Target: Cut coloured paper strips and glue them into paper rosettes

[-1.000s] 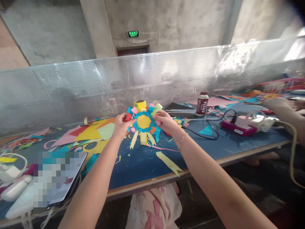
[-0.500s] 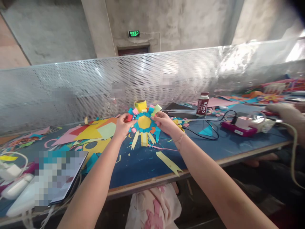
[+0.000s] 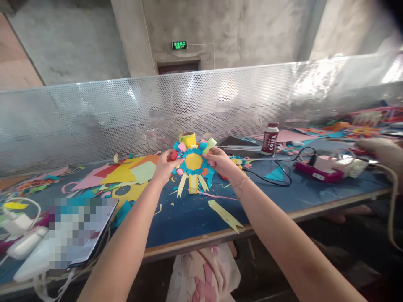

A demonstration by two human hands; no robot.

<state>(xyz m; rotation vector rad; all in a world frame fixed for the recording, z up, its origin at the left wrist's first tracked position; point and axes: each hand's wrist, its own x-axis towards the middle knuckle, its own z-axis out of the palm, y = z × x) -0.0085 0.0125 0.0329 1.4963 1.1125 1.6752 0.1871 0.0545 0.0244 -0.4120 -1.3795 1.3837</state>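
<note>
A paper craft flower (image 3: 193, 162) with a yellow centre, blue ring and many coloured folded tabs is held up over the blue table (image 3: 189, 214). My left hand (image 3: 165, 165) pinches its left edge at a red tab. On the other side my right hand (image 3: 220, 161) grips the right edge, just under a pale green tab. Yellow paper strips hang from the flower's lower side. A yellow tape roll (image 3: 187, 137) stands just behind it.
Coloured paper sheets (image 3: 126, 174) and scraps lie at left, a tablet (image 3: 78, 230) and chargers at near left. A brown bottle (image 3: 269, 138), black cables and a pink device (image 3: 316, 172) sit at right. Another person's hand (image 3: 382, 153) is at far right. A perforated metal screen (image 3: 201, 105) backs the table.
Both hands keep hold of the flower and have shifted it slightly; the pale green tab is tilted a bit more. The other person's hand at far right has moved.
</note>
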